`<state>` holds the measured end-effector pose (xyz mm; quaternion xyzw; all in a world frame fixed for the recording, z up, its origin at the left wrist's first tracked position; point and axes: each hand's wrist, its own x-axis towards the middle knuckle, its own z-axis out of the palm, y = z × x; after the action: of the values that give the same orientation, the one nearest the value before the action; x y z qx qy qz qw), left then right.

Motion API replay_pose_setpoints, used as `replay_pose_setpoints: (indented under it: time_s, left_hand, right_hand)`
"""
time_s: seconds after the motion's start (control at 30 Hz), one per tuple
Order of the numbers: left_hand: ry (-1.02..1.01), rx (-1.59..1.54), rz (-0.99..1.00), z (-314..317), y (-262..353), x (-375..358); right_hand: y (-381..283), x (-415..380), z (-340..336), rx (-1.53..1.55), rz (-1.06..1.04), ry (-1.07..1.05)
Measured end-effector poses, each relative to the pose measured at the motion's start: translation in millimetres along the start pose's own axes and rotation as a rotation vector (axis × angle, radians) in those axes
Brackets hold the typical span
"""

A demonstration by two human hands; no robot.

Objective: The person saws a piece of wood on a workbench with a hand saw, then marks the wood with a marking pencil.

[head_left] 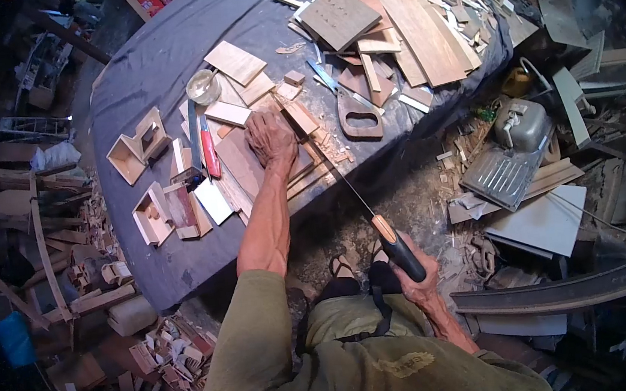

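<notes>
A sawing cut is being made, by the look of it: a thin wooden board (250, 164) is being pinned flat near the front edge of the cloth-covered table (142, 69), and a handsaw (376, 223) is being drawn across the part of it that is lying at that edge. The blade is being run from the board's edge down and back toward the person's body, so the stroke seems to be in mid-cut rather than just starting.

The left hand (271, 135) is being pressed palm-down on the board, fingers spread and lying flat; nothing is being clasped, only weight is being applied. The right hand (419, 276) is being closed fully around the saw's dark handle, low beside the knee and off the table.

The next stroke is judged to call for steady downward pressure from the flat hand and a straight pull along the blade's line, since the board is being supported only near its edge and loose offcuts are lying around it.

A second saw (354, 112) is lying just beyond the board toward the table's right edge, a red-handled knife (209, 149) is lying left of the hand, and small open wooden boxes (138, 144) are being kept near the left edge.
</notes>
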<state>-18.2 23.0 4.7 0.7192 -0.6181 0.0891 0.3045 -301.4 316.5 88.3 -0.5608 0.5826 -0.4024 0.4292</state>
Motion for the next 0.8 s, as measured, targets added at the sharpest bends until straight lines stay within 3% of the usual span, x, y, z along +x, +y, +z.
replay_pose_setpoints:
  time_s: [0.13,0.23,0.33,0.5,0.6,0.63,0.73,0.8]
  left_hand:
    - [-0.08,0.077,-0.046,-0.8,1.0,2.5]
    - [-0.149,-0.038,-0.112,-8.6,-1.5,9.6]
    - [-0.252,-0.25,-0.3,-18.3,-12.7,24.4]
    - [-0.133,-0.419,-0.372,-5.9,-38.2,41.5]
    - [-0.138,-0.226,-0.359,-34.0,-7.2,39.6]
    - [-0.069,-0.101,-0.164,-24.3,-12.8,31.5]
    - [-0.228,0.107,-0.051,-23.4,1.0,26.4]
    - [-0.196,0.112,-0.03,-9.6,-2.6,16.2]
  right_hand:
    - [-2.0,-2.5,1.6,0.043,0.011,0.02]
    - [-20.4,-2.5,0.5,-0.008,-0.024,0.05]
    - [-5.0,-6.8,0.9,0.001,-0.07,0.067]
    - [2.4,-4.3,8.1,0.003,-0.13,0.089]
    - [11.4,-7.2,10.6,-0.001,-0.094,0.066]
    - [14.1,-8.1,11.5,-0.003,-0.07,0.058]
    - [22.3,-9.7,13.8,0.018,-0.097,0.054]
    - [28.5,-12.1,16.3,0.002,-0.098,0.055]
